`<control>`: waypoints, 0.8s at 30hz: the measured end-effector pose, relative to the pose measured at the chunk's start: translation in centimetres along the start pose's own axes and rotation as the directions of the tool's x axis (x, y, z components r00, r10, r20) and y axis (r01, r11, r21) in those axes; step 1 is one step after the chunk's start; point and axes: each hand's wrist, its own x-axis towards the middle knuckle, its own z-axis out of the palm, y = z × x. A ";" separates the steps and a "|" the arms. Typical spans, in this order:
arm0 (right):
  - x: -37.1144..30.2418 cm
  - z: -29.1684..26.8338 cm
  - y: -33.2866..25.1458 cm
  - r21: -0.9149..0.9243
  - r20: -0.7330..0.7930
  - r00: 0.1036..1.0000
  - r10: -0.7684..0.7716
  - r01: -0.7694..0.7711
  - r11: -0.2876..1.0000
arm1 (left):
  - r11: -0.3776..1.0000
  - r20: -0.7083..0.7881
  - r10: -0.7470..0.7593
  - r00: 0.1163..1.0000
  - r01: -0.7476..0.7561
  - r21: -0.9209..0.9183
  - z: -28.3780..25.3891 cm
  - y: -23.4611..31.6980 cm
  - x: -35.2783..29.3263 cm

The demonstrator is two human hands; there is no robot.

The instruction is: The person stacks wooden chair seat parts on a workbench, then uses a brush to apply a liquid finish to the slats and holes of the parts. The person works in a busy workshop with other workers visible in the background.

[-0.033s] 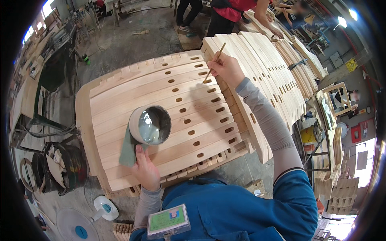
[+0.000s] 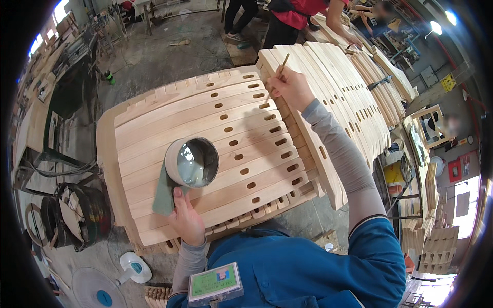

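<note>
My left hand (image 2: 187, 219) is closed at the near side of a round pot (image 2: 174, 163) of milky, glossy liquid, its thumb near the pot's lower edge. A flat grey-green piece (image 2: 163, 197) sticks out beside the thumb; whether it belongs to the pot I cannot tell. Pale wooden slats (image 2: 169, 123) lie side by side under the pot, with oval slots (image 2: 270, 117) along their right ends. Over the far right slots, my right hand (image 2: 294, 88) pinches a thin wooden stick (image 2: 285, 62), held steeply. Its lower end is pale and hard to make out.
More slotted slats (image 2: 339, 87) are stacked to the right. Beyond them a person in red (image 2: 300, 18) leans over other wood. At lower left stand a white fan (image 2: 97, 287) and dark round bins (image 2: 84, 213). A dark-framed bench (image 2: 67, 113) is at the left.
My right hand has shifted slightly, and the stick stands a little more upright, its lower end lifted from beside a slot. My left hand and the pot are nearly unmoved.
</note>
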 end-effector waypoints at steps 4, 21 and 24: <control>-0.1 -0.4 -1.2 -0.121 -0.017 0.998 -0.057 0.055 0.991 | 0.999 0.011 0.045 0.999 -0.045 -0.011 0.3 0.1 -0.2; -0.6 -2.4 -1.9 -0.084 -0.012 0.990 -0.143 0.141 0.986 | 0.996 0.045 0.094 0.995 -0.094 -0.006 -0.1 -0.4 -0.1; -1.5 -4.3 -2.5 -0.025 -0.003 0.994 -0.113 0.113 0.993 | 0.993 0.101 0.111 0.989 -0.113 0.014 0.7 -0.1 0.1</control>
